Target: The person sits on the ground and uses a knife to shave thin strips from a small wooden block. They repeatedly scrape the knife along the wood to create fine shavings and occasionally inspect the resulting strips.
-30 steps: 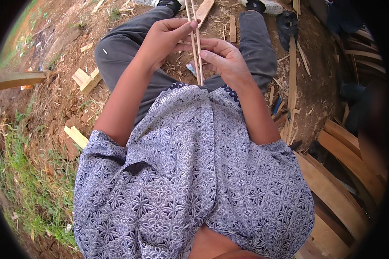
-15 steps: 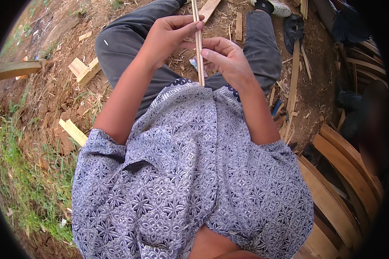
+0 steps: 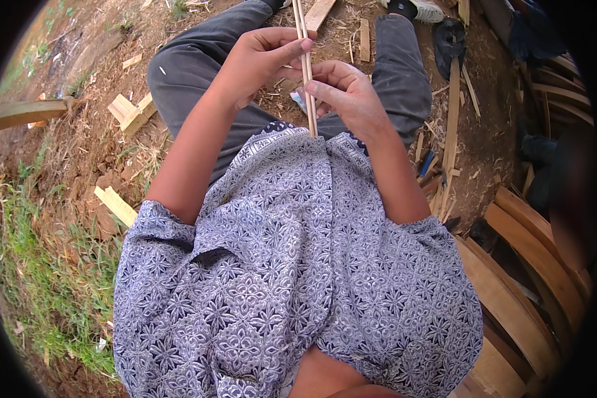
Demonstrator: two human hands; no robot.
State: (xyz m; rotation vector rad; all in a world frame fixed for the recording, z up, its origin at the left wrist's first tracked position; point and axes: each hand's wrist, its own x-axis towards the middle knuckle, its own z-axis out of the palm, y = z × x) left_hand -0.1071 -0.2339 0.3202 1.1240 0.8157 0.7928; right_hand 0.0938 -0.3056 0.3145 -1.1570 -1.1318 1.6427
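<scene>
Two thin, pale wooden strips (image 3: 311, 113) run side by side, with a slim gap between them toward the far end. Their near end reaches the hem of my patterned shirt, and their far end passes out of the top of the view. My left hand (image 3: 266, 56) pinches the strips between thumb and fingers. A little closer to me, my right hand (image 3: 345, 93) closes on the same strips, its thumb across them and some fingers hidden behind. Beneath the hands lies a small white and blue scrap (image 3: 298, 99) between my legs.
Curved wooden pieces (image 3: 511, 298) are piled at the right, near dark clothing of what seems another person (image 3: 570, 192). A long slat (image 3: 453, 119) and black bag (image 3: 449, 43) lie beyond my right leg. Wood offcuts (image 3: 136, 114) and a curved bar (image 3: 26, 113) are at left.
The strips' near end has shifted slightly toward me and to the right, and the gap between the strips shows more. Both hands keep their grip, moving only a little.
</scene>
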